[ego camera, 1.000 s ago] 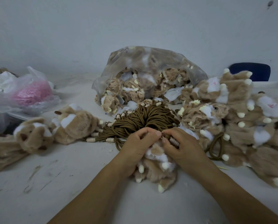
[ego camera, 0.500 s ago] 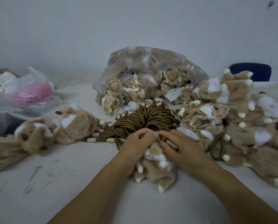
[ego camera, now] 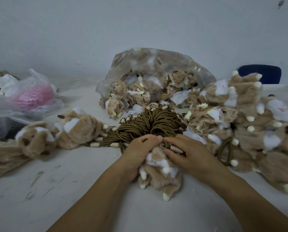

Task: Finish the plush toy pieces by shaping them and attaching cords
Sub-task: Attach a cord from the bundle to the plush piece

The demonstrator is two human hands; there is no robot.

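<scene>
The left hand [ego camera: 139, 153] grips the plush [ego camera: 160, 180], fingers curled. The right hand [ego camera: 191, 156] pinches a cord [ego camera: 175, 149] against it.

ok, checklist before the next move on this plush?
1. Left hand grips plush: ok.
2. Right hand holds cord: ok.
3. Cord fastened to plush: cannot tell, fingers hide the joint.
4. Cord bundle just behind the hands: ok.
5. Plush fully shaped: cannot tell.
</scene>
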